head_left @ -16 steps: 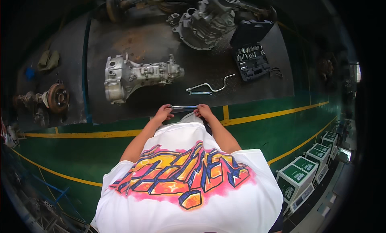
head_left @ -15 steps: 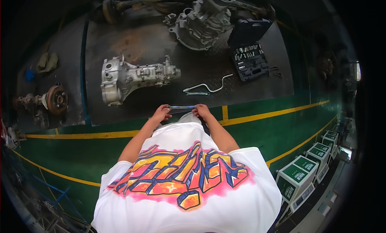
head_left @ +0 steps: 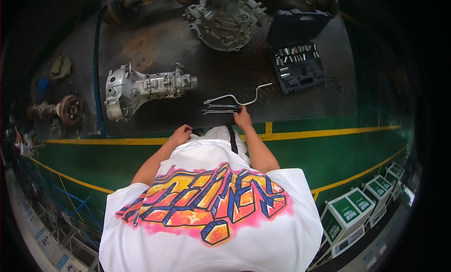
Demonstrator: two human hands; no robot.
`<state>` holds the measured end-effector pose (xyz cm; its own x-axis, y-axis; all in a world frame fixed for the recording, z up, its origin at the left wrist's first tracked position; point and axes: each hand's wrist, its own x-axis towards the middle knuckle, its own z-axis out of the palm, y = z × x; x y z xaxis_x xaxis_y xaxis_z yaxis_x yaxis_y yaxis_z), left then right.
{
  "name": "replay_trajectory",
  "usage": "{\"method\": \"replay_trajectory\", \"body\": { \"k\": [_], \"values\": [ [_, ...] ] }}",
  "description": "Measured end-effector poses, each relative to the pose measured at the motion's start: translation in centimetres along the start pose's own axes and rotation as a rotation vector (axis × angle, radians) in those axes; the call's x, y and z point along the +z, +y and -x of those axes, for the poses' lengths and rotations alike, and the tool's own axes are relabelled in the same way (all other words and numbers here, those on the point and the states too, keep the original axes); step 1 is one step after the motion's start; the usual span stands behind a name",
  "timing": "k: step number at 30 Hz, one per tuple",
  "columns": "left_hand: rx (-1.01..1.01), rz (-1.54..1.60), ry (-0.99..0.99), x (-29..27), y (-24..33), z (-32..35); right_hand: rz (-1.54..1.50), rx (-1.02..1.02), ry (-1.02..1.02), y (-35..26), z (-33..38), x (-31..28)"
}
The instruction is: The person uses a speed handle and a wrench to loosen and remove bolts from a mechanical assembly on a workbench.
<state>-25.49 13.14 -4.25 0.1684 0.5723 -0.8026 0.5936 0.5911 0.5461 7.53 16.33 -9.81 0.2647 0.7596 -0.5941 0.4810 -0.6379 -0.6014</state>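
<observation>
My right hand (head_left: 243,118) pinches the right end of a shiny combination wrench (head_left: 218,111), which lies level at the table's near edge. Just beyond it is a second wrench (head_left: 221,106), close alongside. Behind both, a bent steel speed handle (head_left: 249,103) rests on the table, its crank curving to the right. My left hand (head_left: 181,134) is at the table's front edge, fingers curled together, with nothing visible in them. Left of the wrenches a silver gearbox (head_left: 148,86) lies on its side, apart from both hands.
An open socket case (head_left: 298,82) with several sockets sits to the right. A large transmission housing (head_left: 224,25) stands at the back. At far left are a rusty hub (head_left: 71,110) and a cloth (head_left: 60,68). White-and-green cabinets (head_left: 350,211) stand at lower right.
The wrench has gone from between both hands to the table beside the other one. My right hand moved forward with it; my left hand let go and drew slightly left.
</observation>
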Motion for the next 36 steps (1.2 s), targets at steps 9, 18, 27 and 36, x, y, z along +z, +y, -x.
{"method": "replay_trajectory", "body": {
  "k": [9, 18, 27, 36],
  "values": [
    [0.142, -0.135, 0.222, -2.0, -0.3, 3.9, 0.577, -0.481, 0.065, -6.6, -4.1, 0.3],
    [0.010, 0.433, 0.555, -1.5, -5.2, 8.7, 0.731, -0.595, -0.138, -6.5, -7.8, -0.1],
    [0.325, 0.362, 1.129, -12.3, -0.2, 1.7, 0.452, -0.825, -0.137, -12.4, 2.2, -7.1],
    [0.347, 0.265, 1.261, -12.9, 0.0, -1.7, 0.552, -0.528, -0.045, -9.9, 15.1, -5.8]
  ]
}}
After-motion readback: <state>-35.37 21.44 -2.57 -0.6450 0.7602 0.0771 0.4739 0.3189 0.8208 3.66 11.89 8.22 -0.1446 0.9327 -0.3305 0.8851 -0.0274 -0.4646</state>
